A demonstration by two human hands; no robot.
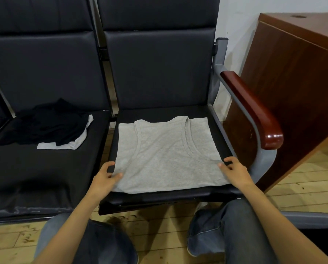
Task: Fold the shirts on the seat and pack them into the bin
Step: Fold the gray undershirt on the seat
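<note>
The left grip point(106, 175), a bare hand, pinches the left edge of the grey shirt point(165, 157) near its front corner. Its thumb lies on top of the cloth and its fingers point(109, 165) curl over the edge onto the black padding. The right grip point(233, 171), also bare, pinches the shirt's right edge at about the same depth, with the thumb and forefinger closed on the cloth and the other fingers curled just outside it.

The grey shirt is sleeveless. It lies flat on the right seat of the bench point(159, 197), its neck and armholes toward the backrest and its hem toward the person. One part seems to be folded over another, so two layers show. It covers most of the seat and stops short of the front edge.

On the left seat, well apart from the grey shirt, lies a crumpled heap of black clothes point(45, 124). A white cloth point(71, 142) sticks out from under its right side.

A dark red wooden armrest point(254, 111) stands at the right end of the bench, and beyond it is a brown wooden cabinet point(292, 73).

At the lower right, by the person's right knee, what looks like the bin point(311, 218) shows a grey rim above a dark inside. Nothing in it can be made out. The floor point(302, 187) is pale wood.
</note>
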